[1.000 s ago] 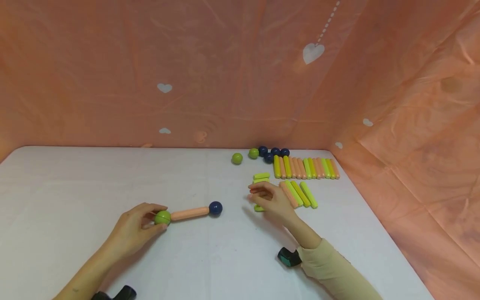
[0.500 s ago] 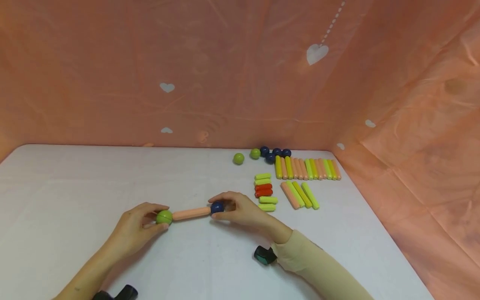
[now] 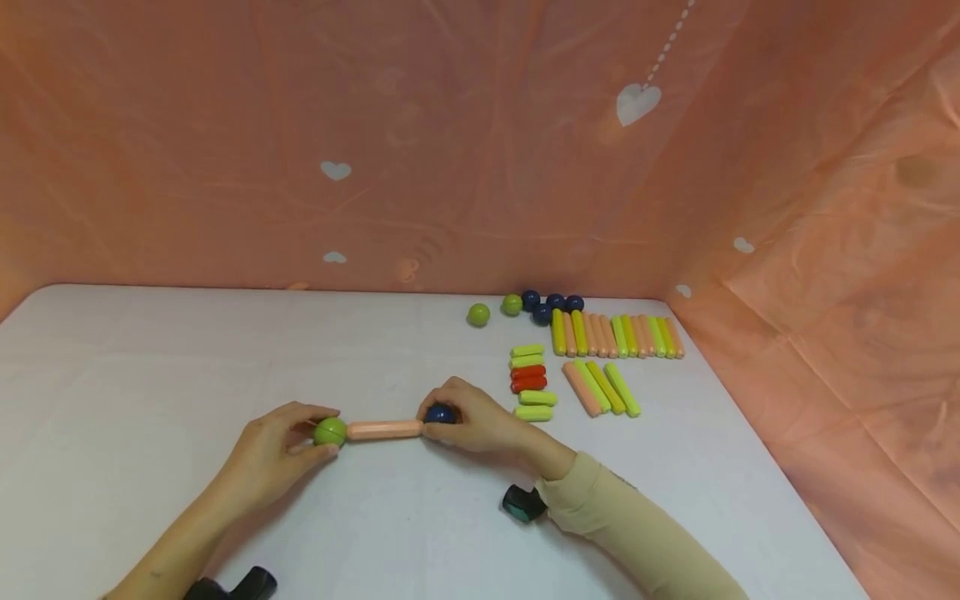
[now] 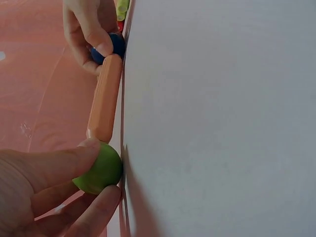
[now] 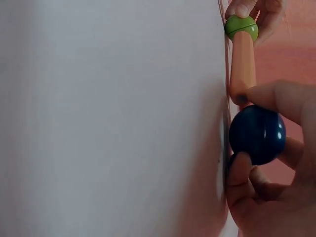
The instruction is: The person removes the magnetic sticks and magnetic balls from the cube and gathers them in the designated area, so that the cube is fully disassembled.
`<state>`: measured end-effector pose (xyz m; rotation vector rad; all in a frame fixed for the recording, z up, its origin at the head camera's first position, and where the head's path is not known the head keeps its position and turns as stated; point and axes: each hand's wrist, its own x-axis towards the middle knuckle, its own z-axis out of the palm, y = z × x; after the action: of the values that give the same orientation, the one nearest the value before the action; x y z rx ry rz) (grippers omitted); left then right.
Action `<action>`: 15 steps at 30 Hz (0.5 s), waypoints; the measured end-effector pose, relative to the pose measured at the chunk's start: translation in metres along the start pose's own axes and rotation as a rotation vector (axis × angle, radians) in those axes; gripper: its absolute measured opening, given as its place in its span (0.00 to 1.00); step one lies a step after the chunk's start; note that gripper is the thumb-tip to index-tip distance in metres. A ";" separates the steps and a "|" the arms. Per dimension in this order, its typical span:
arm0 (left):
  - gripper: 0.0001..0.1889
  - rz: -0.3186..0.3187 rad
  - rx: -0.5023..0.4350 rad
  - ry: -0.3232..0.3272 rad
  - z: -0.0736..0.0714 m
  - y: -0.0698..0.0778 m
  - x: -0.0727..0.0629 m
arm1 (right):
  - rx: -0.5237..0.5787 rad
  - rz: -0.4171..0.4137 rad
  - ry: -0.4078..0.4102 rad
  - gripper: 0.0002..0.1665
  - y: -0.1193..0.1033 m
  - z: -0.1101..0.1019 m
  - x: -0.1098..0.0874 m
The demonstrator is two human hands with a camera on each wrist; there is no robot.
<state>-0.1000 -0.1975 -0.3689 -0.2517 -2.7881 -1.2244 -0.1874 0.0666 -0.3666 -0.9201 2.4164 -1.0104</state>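
Note:
On the white table, my left hand (image 3: 273, 454) pinches a green ball (image 3: 330, 432) between thumb and fingers. A peach-coloured stick (image 3: 385, 429) runs from this ball toward a dark blue ball (image 3: 440, 414), which my right hand (image 3: 476, 421) holds by thumb and fingers. The right wrist view shows the stick's near end, with a dark spot in it, beside the blue ball (image 5: 256, 134); whether they touch I cannot tell. At its other end the stick meets the green ball (image 4: 101, 169) in the left wrist view.
Right of my hands lie short green sticks (image 3: 533, 413) and two red sticks (image 3: 528, 377). Longer sticks (image 3: 600, 387) lie beyond, with a row of sticks (image 3: 618, 336) behind. Green balls (image 3: 478, 314) and blue balls (image 3: 542, 314) sit near the back edge. An orange curtain (image 3: 450, 167) hangs behind.
My right hand has come left from above the short sticks and taken hold of the blue ball. The stick's right end has shifted slightly toward me. My left hand keeps its hold.

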 end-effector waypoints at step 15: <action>0.20 -0.013 0.006 -0.005 0.001 -0.001 0.000 | 0.273 0.253 0.405 0.19 0.020 -0.035 0.019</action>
<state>-0.1006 -0.1975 -0.3699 -0.2361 -2.8014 -1.2203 -0.2286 0.0818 -0.3585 -0.3280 2.5311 -1.4914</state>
